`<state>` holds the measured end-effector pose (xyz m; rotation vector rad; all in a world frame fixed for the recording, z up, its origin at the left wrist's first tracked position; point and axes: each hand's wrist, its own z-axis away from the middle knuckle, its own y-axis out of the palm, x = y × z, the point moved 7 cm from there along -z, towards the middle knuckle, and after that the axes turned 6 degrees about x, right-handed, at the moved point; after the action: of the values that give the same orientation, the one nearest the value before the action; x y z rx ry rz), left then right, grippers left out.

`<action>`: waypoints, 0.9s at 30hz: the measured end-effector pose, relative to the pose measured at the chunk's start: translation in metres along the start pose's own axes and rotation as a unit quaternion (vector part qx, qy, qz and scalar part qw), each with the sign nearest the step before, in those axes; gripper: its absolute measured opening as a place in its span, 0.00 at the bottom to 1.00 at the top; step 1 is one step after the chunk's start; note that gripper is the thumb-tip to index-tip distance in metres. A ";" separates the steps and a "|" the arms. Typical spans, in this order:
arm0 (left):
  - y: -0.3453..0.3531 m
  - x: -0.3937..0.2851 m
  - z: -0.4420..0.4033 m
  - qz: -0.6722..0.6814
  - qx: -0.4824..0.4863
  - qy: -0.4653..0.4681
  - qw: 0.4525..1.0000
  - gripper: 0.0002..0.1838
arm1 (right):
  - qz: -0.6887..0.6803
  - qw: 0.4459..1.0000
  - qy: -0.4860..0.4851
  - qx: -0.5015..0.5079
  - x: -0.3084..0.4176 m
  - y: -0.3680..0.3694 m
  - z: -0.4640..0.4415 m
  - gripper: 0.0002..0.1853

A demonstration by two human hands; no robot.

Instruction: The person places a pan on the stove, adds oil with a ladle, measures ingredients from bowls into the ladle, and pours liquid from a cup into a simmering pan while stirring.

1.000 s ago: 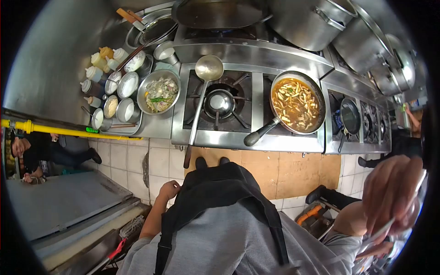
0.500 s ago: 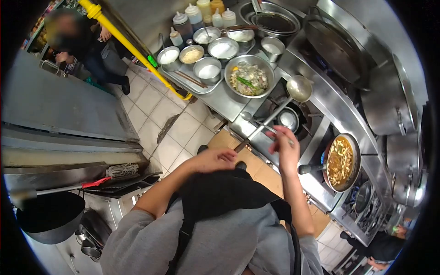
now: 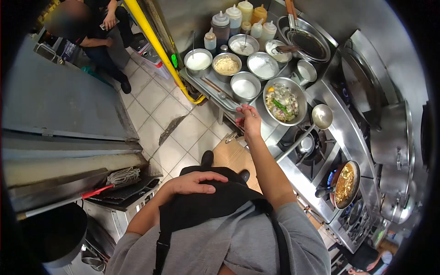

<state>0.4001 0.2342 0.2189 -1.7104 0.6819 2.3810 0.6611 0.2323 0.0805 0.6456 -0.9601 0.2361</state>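
A metal spoon (image 3: 222,96) is in the right hand (image 3: 249,121), which pinches the handle end between thumb and fingers, the grip nearly closed. The spoon's bowl points away to the left, over the near edge of a metal tray (image 3: 207,90), beside a pair of brown sticks (image 3: 211,85); whether it touches either cannot be told.

Just ahead of the right hand stands a bowl of white powder (image 3: 245,99), and past it, ahead and to the left, a bowl of tan crumbs (image 3: 227,79). To the hand's right, near it, sits a wide mixing bowl (image 3: 301,98) with a wet, chopped mixture and green pieces. Farther right lies a long ladle (image 3: 322,117), its handle slanting back across a burner.

The left hand (image 3: 196,183) lies palm down at the front of the black apron (image 3: 229,190), fingers extended, thumb apart, with nothing visible in it.

Farther out, squeeze bottles (image 3: 233,20) stand ahead of the right hand, beyond the bowls. Well to its right and nearer the body, a frying pan (image 3: 338,183) of sliced food in brown sauce sits over blue flame. Well ahead and left of both hands, another person (image 3: 101,59) is partly visible beyond a yellow pipe (image 3: 161,48).
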 end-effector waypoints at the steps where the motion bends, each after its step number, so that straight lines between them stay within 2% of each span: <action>1: -0.010 0.003 0.005 -0.001 -0.004 0.006 1.000 0.28 | 0.002 1.000 -0.001 -0.006 -0.001 0.002 -0.004 0.14; 3: -0.024 0.005 0.015 -0.001 0.005 0.011 1.000 0.27 | 0.108 0.992 0.016 -0.067 -0.002 -0.010 -0.001 0.18; 4: -0.033 0.008 0.018 0.051 -0.007 -0.006 0.999 0.26 | 0.188 0.977 0.030 -0.095 0.005 -0.022 0.007 0.19; 5: -0.040 0.011 0.019 0.102 -0.013 -0.025 0.994 0.24 | 0.185 0.975 0.028 -0.119 0.011 -0.038 0.022 0.19; 6: -0.044 0.011 0.019 0.103 0.014 -0.029 0.994 0.24 | 0.346 0.924 -0.032 -0.160 0.028 -0.053 0.044 0.18; 7: -0.054 0.014 0.020 0.094 -0.010 -0.040 0.995 0.23 | 0.499 0.841 -0.082 -0.195 0.042 -0.064 0.068 0.17; 8: -0.064 0.016 0.021 0.083 -0.036 -0.051 0.995 0.22 | 0.520 0.813 -0.098 -0.243 0.044 -0.089 0.094 0.16; 9: -0.067 0.018 0.018 0.082 -0.016 -0.053 0.995 0.22 | 0.540 0.783 -0.116 -0.287 0.046 -0.110 0.121 0.16; 11: -0.083 0.026 0.012 0.046 -0.069 -0.070 0.994 0.20 | 0.552 0.754 -0.063 -0.350 0.055 -0.130 0.178 0.17; 12: -0.085 0.027 0.007 0.043 -0.060 -0.069 0.995 0.20 | 0.551 0.751 -0.063 -0.359 0.052 -0.136 0.193 0.17; 14: -0.095 0.034 0.001 -0.016 -0.103 -0.118 0.987 0.18 | 0.472 0.767 0.085 -0.426 0.019 -0.171 0.221 0.18; 15: -0.095 0.034 -0.004 -0.021 -0.097 -0.118 0.988 0.18 | 0.441 0.801 0.073 -0.398 -0.020 -0.204 0.218 0.22; 17: -0.096 0.033 -0.012 -0.010 -0.112 -0.126 0.986 0.16 | 0.210 0.919 0.075 -0.325 -0.050 -0.187 0.206 0.23; 18: -0.093 0.032 -0.016 -0.014 -0.111 -0.126 0.986 0.16 | 0.087 0.941 0.119 -0.306 -0.058 -0.175 0.202 0.22; 19: -0.091 0.030 -0.019 -0.019 -0.113 -0.123 0.986 0.16 | -0.075 0.959 0.107 -0.253 -0.064 -0.163 0.188 0.21; 21: -0.088 0.022 -0.022 -0.033 -0.117 -0.124 0.985 0.16 | -0.163 0.961 0.040 -0.221 -0.046 -0.160 0.174 0.18; 24: -0.076 0.014 -0.023 0.001 -0.122 -0.127 0.984 0.18 | -0.221 0.958 -0.052 -0.177 0.025 -0.171 0.150 0.15; 25: -0.074 0.010 -0.028 -0.047 -0.114 -0.126 0.984 0.19 | -0.225 0.958 -0.074 -0.161 0.047 -0.179 0.143 0.13; 27: -0.067 -0.001 -0.039 -0.098 -0.111 -0.121 0.982 0.20 | -0.209 0.967 -0.037 -0.141 0.070 -0.190 0.133 0.10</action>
<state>0.4582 0.2767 0.1912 -1.4446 0.2078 2.5382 0.6970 -0.0049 0.1150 0.5815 -0.8849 -0.2968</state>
